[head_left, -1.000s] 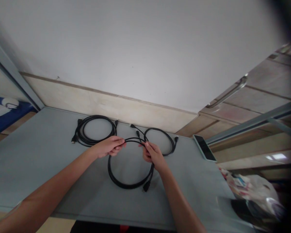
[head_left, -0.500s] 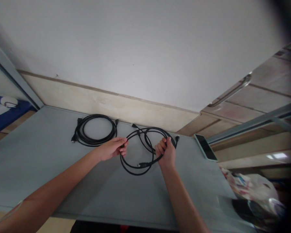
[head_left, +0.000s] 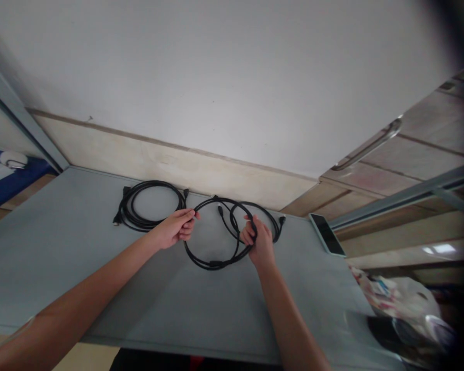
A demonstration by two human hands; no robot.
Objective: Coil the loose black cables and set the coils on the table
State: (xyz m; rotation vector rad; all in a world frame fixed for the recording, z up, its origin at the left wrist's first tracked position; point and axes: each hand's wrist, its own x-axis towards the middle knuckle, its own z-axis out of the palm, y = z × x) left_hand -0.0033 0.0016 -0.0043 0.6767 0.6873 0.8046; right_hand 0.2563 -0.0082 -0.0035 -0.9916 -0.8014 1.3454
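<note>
Between my two hands hangs a loop of black cable, with a thicker plug part along its lower edge. My left hand is closed on the left side of this loop, thumb and fingers pinched together. On the right side, my right hand wraps its fingers round the same loop. Behind my right hand lies another coil of black cable with plug ends; whether it joins the held loop I cannot tell. A separate coiled black cable rests on the table to the left, its plugs showing at the sides.
The grey table stands against the wall. A phone lies at its right edge. Beyond that edge are a plastic bag and a blurred dark object. A metal post rises at the left.
Both hands have moved slightly left and up with the cable loop, which now looks rounder and more gathered. The coil behind my right hand shows more. The left coil stays put.
</note>
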